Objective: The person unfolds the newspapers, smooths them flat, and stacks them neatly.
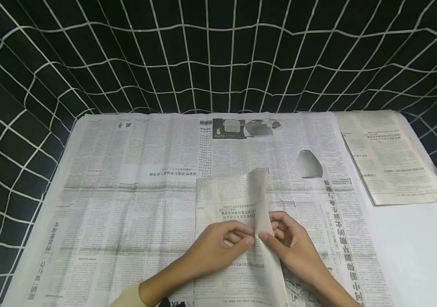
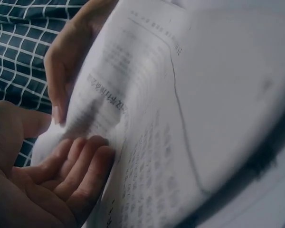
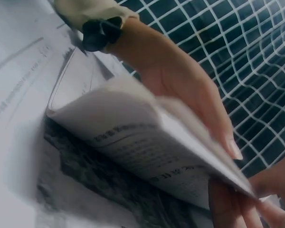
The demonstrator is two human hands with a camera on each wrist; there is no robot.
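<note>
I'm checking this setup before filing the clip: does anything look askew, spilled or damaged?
Nothing stands out. The spread newspaper is creased, but no spill or tear shows; the right hand pinches the raised paper flap.

Spread newspaper: R headline prob. incl. "仰韶早期", L headline "知行合一". Held folded newspaper, R-side newspaper: Chinese, mostly too small/blurry.
</note>
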